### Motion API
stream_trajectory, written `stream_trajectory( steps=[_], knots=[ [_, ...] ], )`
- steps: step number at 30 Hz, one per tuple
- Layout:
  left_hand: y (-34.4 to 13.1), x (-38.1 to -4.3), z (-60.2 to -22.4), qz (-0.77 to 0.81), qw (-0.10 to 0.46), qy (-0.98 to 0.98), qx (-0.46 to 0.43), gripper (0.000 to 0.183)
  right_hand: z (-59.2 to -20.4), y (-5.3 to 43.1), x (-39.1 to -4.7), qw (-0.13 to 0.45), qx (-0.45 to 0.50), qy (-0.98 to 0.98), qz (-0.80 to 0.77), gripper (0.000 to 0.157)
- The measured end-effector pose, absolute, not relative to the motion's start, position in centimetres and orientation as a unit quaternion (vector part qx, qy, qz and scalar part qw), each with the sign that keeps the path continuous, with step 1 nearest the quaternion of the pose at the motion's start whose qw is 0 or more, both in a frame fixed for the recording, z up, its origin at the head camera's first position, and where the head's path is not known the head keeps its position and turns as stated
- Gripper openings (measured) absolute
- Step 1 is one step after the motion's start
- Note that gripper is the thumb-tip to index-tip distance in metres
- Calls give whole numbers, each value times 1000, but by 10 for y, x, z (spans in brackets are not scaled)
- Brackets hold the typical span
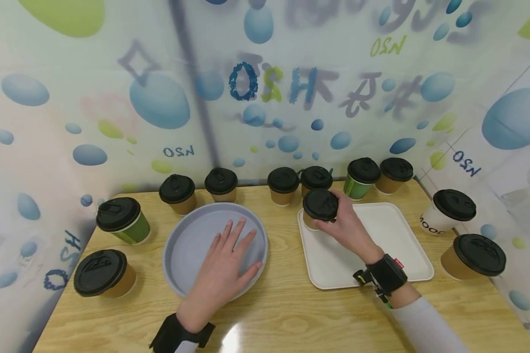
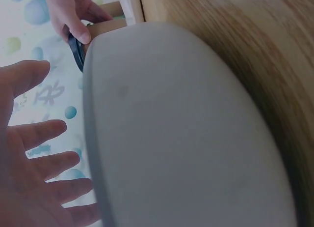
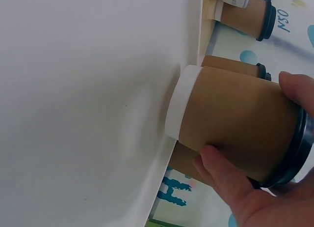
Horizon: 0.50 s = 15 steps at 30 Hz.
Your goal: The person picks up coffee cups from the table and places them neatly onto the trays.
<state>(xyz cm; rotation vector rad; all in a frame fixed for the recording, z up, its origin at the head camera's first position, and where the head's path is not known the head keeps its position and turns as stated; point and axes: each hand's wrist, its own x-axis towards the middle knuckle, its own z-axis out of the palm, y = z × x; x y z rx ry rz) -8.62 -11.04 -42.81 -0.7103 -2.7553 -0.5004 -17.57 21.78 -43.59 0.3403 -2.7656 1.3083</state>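
A brown paper coffee cup [image 1: 320, 206] with a black lid is gripped by my right hand [image 1: 350, 229], the fingers and thumb around its upper part. It stands over the back left corner of a white rectangular tray [image 1: 380, 260]. In the right wrist view the cup's white base [image 3: 182, 103] is close to the tray surface; whether it touches I cannot tell. My left hand [image 1: 224, 264] is spread above a round grey-blue tray [image 1: 181, 245], fingers straight, holding nothing. The left wrist view shows a gap between that hand and the round tray [image 2: 181, 124].
More lidded cups line the table's edges: a green cup [image 1: 134, 230] and a brown cup [image 1: 121, 282] at left, several along the back, a white cup [image 1: 435, 218] and a brown cup [image 1: 455, 262] at right. Patterned cloth walls [image 1: 265, 132] border the wooden table [image 1: 282, 314].
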Motion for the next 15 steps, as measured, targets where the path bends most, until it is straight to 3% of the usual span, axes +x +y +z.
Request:
stream_trajectory(
  steps=[8, 15],
  knots=[
    [-113, -85, -432, -176, 133, -944, -243, 65, -441, 216, -179, 17, 110, -898, 426, 99],
    [-105, -83, -431, -177, 114, -946, -247, 61, -438, 220, -171, -9, 99, -899, 426, 115]
  ],
)
